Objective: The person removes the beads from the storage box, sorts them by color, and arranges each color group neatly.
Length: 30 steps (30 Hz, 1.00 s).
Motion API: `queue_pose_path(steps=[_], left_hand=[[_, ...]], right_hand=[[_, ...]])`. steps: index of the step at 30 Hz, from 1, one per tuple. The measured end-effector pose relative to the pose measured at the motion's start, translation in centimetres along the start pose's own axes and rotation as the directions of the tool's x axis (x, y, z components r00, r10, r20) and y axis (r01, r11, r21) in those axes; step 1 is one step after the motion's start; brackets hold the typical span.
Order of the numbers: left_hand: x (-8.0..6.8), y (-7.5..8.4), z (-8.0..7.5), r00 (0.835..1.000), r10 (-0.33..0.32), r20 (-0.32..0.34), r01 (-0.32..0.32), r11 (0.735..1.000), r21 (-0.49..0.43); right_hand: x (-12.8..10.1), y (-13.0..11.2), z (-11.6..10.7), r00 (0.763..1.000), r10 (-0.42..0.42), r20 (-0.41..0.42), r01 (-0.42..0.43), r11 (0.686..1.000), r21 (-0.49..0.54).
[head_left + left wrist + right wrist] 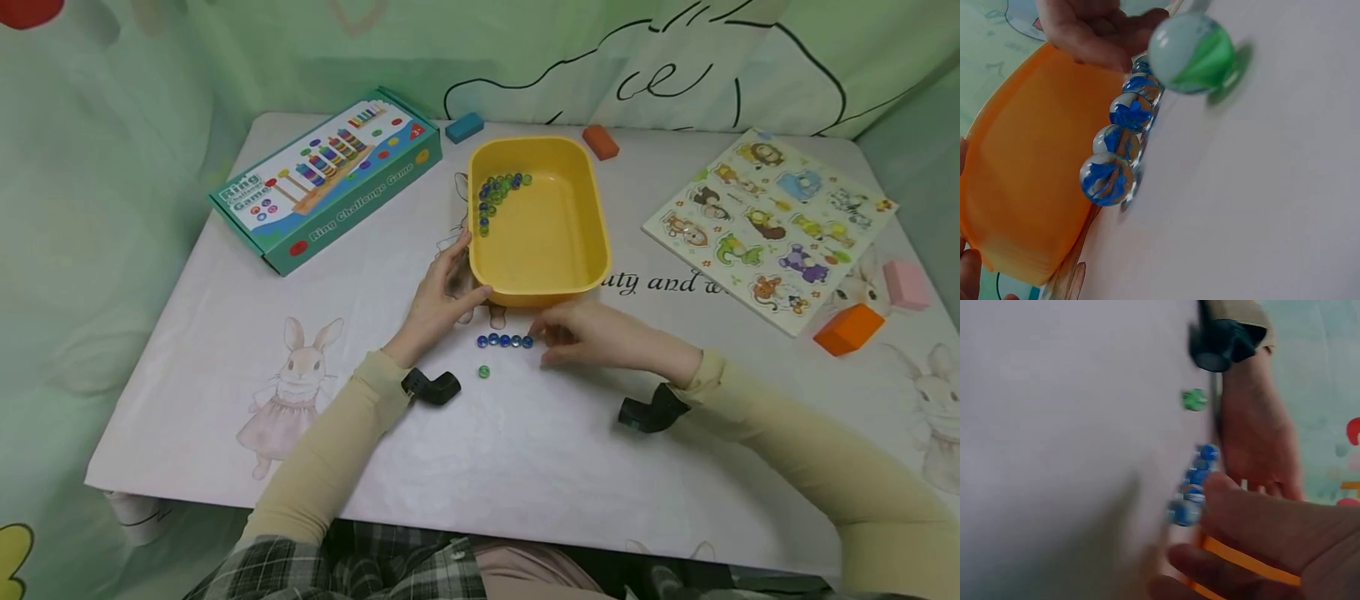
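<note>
A yellow plastic basin stands in the middle of the table, with several blue and green marbles along its left and far-left inner side. My left hand touches the basin's near-left corner, thumb and fingers spread along its outside. In front of the basin several blue marbles lie in a row from left to right. The fingers of my right hand are loosely bent beside the right end of that row, apart from one another in the right wrist view. A single green marble lies nearer me than the row.
A Ring Challenge Game box lies at the back left. A blue block and a red-orange block are behind the basin. To the right are an animal puzzle board, an orange block and a pink block.
</note>
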State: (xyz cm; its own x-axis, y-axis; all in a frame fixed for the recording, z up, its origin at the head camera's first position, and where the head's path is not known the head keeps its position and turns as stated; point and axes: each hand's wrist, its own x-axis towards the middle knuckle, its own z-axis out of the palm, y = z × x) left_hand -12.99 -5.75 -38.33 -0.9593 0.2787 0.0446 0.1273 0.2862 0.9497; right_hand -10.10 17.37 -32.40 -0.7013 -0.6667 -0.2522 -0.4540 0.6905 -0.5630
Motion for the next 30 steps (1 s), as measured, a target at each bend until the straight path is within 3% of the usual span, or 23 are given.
queue_pose_path(steps=[4, 11, 22, 30], left_hand=[[-0.1, 0.0, -0.1, 1.000, -0.006, -0.002, 0.006, 1.000, 0.008], [0.0, 0.0, -0.1, 1.000, 0.006, -0.001, -0.006, 1.000, 0.006], [0.1, 0.0, -0.1, 1.000, -0.010, 0.012, 0.010, 1.000, -0.005], [-0.8, 2.7, -0.6, 0.999, -0.029, 0.037, 0.030, 0.999, -0.033]], right_hand=[[-0.3, -1.0, -2.0, 0.991, -0.061, 0.121, 0.063, 0.998, -0.016], [0.5, -2.3, -6.4, 0.947, -0.163, 0.277, 0.147, 0.986, 0.077], [5.9, -0.4, -10.7, 0.957, -0.073, 0.281, 0.038, 0.991, 0.129], [9.8, 1.7, -10.9, 0.969, 0.000, 0.247, -0.039, 0.988, 0.151]])
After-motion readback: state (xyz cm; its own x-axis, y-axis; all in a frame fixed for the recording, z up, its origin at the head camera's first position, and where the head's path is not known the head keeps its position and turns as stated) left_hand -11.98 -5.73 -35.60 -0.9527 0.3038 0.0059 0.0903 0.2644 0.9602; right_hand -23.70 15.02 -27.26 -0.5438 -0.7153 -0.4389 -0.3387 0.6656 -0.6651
